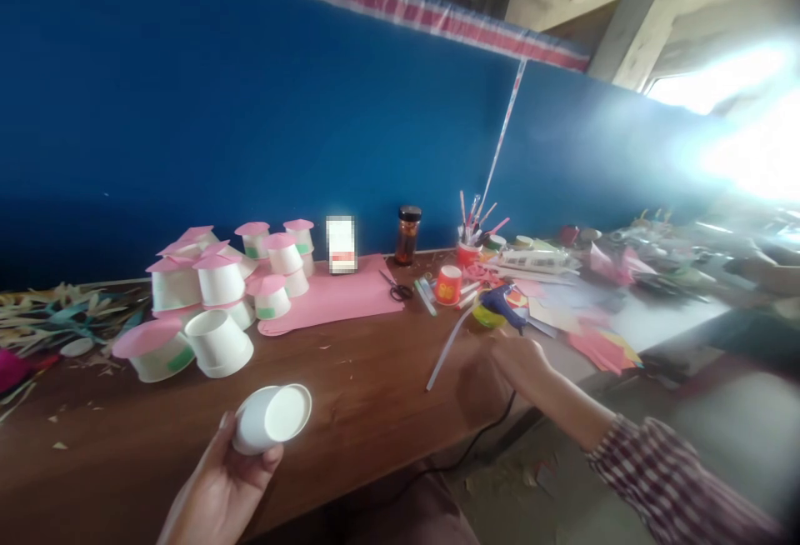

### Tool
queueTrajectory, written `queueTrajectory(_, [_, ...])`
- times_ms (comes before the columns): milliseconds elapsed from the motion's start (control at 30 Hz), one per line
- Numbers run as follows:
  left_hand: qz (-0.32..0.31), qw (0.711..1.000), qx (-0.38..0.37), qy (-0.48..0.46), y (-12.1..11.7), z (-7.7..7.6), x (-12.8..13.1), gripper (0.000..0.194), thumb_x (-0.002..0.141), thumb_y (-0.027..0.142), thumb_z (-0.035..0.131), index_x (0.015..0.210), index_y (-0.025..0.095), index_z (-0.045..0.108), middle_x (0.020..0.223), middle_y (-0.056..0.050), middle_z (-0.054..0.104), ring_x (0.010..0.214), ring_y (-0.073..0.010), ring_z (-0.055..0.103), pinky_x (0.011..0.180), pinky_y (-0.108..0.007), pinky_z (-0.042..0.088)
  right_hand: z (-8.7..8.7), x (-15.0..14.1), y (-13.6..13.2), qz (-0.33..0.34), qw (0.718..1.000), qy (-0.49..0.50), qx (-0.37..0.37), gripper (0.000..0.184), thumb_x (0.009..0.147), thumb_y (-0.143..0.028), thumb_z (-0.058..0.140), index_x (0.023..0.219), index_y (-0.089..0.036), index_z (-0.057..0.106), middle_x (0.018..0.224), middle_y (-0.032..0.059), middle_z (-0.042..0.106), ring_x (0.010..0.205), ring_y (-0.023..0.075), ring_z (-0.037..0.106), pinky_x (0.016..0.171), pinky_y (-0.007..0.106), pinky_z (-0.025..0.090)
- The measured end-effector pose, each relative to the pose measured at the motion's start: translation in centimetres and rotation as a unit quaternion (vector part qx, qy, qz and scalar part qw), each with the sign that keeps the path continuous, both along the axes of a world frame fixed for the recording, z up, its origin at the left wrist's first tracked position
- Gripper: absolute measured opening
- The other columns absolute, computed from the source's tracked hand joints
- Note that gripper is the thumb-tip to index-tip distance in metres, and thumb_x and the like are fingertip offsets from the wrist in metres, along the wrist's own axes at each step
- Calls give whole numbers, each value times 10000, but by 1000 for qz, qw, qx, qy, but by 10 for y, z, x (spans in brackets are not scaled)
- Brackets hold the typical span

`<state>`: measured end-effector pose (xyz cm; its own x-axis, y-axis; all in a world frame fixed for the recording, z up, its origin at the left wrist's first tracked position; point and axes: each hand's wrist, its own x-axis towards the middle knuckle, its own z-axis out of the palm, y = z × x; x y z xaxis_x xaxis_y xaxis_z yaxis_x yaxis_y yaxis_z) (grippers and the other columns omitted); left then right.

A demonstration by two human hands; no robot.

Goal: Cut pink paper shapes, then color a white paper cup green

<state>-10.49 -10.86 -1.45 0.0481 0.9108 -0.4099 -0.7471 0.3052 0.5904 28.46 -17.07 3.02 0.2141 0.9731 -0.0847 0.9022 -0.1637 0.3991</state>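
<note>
My left hand [218, 478] is closed round a white paper cup [273, 418], held on its side above the near edge of the brown table [368, 395]. My right hand [509, 362] reaches out over the table's right part, close to a blue glue gun [500, 302] with a white glue stick [447, 349] trailing toward me. The hand is blurred, so its fingers and whether it grips the gun are unclear. A plaid sleeve [662, 478] covers that arm.
Several white cups with pink paper lids [218, 278] cluster at the left, beside pink paper sheets [337, 295]. Scissors [397, 288], a brown jar [407, 235], a red cup [448, 284] and a pen holder [468, 249] stand further back. Another person's arm [766, 274] rests far right.
</note>
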Motion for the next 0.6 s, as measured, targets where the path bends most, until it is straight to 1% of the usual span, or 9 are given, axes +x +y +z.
queueTrajectory(67, [-1, 1000, 2, 6, 0, 1, 0, 108, 781, 122, 584, 820, 200, 647, 833, -9, 672, 622, -164, 612, 428, -250, 533, -2, 0, 1, -3, 1000, -8, -8, 289, 848, -17, 454, 926, -81, 725, 1153, 234, 625, 760, 245, 698, 578, 294, 536])
queueTrajectory(133, [-3, 1000, 8, 11, 0, 1, 1, 128, 781, 100, 571, 821, 197, 644, 845, -4, 668, 622, -164, 614, 423, -258, 534, -4, 1, 4, -5, 1000, -11, -17, 299, 845, -25, 453, 929, -82, 734, 1298, 240, 532, 751, 250, 699, 570, 309, 542])
queueTrajectory(233, [-4, 1000, 16, 12, 0, 2, 1, 106, 794, 123, 569, 824, 194, 642, 844, -8, 660, 615, -161, 611, 409, -253, 519, -10, 4, 11, -15, 999, -12, -32, 334, 842, -16, 432, 974, -81, 732, 1373, 228, 463, 776, 273, 700, 572, 335, 553])
queueTrajectory(367, [-4, 1000, 21, 10, -1, 3, 1, 122, 807, 128, 558, 851, 196, 650, 867, -9, 659, 616, -156, 612, 410, -255, 519, -18, 11, 16, -42, 998, -15, -42, 374, 842, -20, 436, 1149, -33, 648, 1295, 279, 520, 817, 300, 695, 591, 363, 561])
queueTrajectory(433, [-10, 1000, 19, 5, -1, 3, 1, 145, 809, 122, 557, 884, 198, 656, 912, -16, 667, 633, -158, 620, 424, -258, 527, -20, 13, 15, -46, 998, -16, -37, 385, 840, -16, 443, 1184, -18, 617, 1227, 292, 567, 819, 294, 696, 601, 355, 558])
queueTrajectory(500, [-13, 1000, 14, 0, 0, 2, 0, 151, 807, 126, 567, 902, 199, 659, 947, -26, 673, 648, -160, 626, 434, -252, 527, -19, 13, 13, -38, 999, -16, -27, 351, 844, -7, 438, 1120, -30, 653, 1139, 271, 619, 818, 282, 696, 606, 338, 551])
queueTrajectory(600, [-12, 1000, 7, -10, -1, 2, 0, 130, 806, 148, 588, 902, 195, 662, 942, -40, 679, 655, -157, 631, 439, -230, 519, -14, 12, 12, -24, 1000, -14, -6, 315, 843, 18, 427, 1001, -48, 691, 991, 234, 668, 817, 284, 693, 600, 332, 538])
